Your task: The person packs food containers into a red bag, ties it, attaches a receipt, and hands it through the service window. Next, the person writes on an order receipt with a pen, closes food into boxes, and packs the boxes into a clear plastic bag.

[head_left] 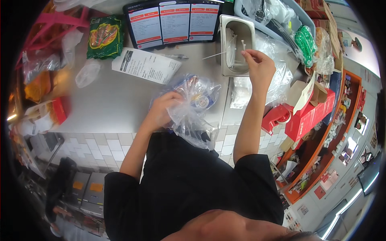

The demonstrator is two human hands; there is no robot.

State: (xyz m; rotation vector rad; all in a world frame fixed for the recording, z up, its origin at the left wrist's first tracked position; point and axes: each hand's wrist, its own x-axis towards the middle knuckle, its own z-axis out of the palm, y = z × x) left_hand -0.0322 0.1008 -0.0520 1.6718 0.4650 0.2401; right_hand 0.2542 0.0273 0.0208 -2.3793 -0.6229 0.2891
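Observation:
A clear plastic bag [187, 116] with blue-and-white packaging inside rests at the front edge of the metal counter [108, 100]. My left hand [163, 110] is closed on the bag's gathered neck. To the right, a steel container [223, 60] holds several thin white strips [230, 46]. Over its right rim is my right hand [260, 68], thumb and forefinger pinched around a thin white strip [243, 44]. Another strip pokes out past the container's left side. A printed receipt [144, 66] lies behind the bag.
A tablet [175, 23] with a lit screen stands at the back, beside a green packet [105, 38]. At right are a blue-grey bin [277, 30] of plastic bags, a red tape dispenser [276, 119] and a red box [309, 114]. A pen [177, 56] lies near the receipt.

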